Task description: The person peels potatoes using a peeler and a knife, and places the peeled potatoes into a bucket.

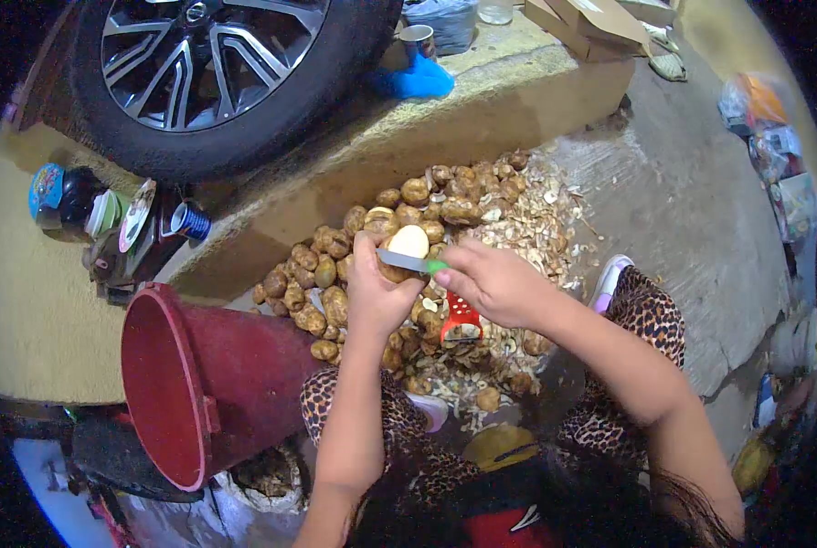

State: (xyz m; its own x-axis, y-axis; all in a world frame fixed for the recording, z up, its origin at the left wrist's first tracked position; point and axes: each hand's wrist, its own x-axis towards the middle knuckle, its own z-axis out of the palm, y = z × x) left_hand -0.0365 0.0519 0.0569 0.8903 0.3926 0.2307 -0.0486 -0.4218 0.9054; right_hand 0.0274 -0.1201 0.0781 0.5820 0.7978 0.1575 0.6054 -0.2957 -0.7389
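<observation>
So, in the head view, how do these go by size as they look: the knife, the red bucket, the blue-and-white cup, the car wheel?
1. Car wheel, even cut off by the edge
2. Red bucket
Not ranked: knife and blue-and-white cup; the knife looks longer but narrower.

Left hand point(378, 290): part-peeled potato point(409, 243). Right hand point(483, 281): 1 green-handled knife point(408, 262) at potato. Red peeler point(461, 317) below potato.

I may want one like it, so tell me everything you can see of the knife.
The knife has a flat, grey, metal-looking blade and a bright green handle, mostly hidden in the right hand. It is held across a partly peeled potato in the left hand, its tip near that hand's fingers.
</observation>
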